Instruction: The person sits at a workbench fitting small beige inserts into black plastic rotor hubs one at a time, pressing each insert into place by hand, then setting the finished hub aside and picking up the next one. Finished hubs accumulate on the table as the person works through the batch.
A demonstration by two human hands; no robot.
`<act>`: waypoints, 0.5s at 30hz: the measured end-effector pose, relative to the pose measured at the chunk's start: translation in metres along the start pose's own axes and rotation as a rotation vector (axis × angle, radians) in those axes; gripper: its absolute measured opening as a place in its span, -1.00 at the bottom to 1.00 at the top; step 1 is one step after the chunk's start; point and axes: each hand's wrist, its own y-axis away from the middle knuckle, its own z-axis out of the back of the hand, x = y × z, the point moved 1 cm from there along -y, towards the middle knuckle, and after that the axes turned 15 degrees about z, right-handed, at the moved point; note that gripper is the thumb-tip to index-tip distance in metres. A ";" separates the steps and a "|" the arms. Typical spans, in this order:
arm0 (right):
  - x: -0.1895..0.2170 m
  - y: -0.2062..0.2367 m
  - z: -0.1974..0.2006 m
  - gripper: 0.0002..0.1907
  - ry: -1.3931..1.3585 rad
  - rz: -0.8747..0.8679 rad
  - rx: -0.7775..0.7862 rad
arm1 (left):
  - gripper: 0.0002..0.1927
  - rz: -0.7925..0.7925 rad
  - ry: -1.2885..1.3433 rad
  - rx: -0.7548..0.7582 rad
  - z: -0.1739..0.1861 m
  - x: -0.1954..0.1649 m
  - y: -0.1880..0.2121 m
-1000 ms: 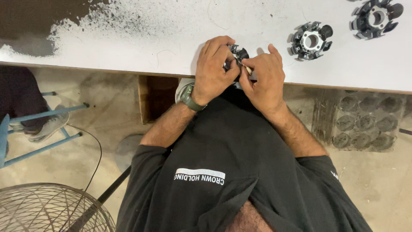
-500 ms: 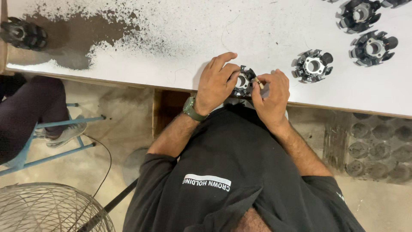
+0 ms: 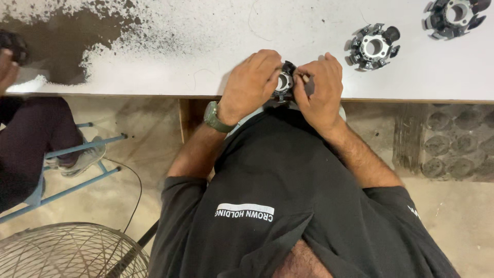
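Both my hands hold one black ring-shaped stator part (image 3: 282, 82) with a metal centre, right at the near edge of the white table (image 3: 170, 56). My left hand (image 3: 249, 85), with a green watch on the wrist, wraps the part from the left. From the right, my right hand (image 3: 320, 90) pinches it, with a small thin piece (image 3: 305, 78) showing between thumb and fingers. Most of the part is hidden by my fingers.
Two more stator parts (image 3: 373, 46) (image 3: 453, 15) lie on the table at the right. The table's left has a dark worn patch (image 3: 56, 36). Another person's hand (image 3: 7, 67) and leg (image 3: 31, 139) are at the left by a blue stool (image 3: 72, 154). A wire fan guard (image 3: 67, 252) is below left.
The view has shifted a little over the table. My hands stay closed on the same part at the table edge, with the fingers working slightly around it.
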 end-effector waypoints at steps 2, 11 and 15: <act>0.003 0.005 0.000 -0.74 -0.028 0.023 -0.033 | -0.85 0.057 0.055 0.012 0.000 0.002 0.001; 0.011 0.013 -0.006 -0.67 -0.024 0.078 -0.025 | -0.86 0.087 0.102 0.013 0.002 0.002 0.008; 0.009 0.011 -0.007 -0.67 -0.006 0.085 -0.018 | -0.85 0.072 0.080 0.001 0.001 0.004 0.010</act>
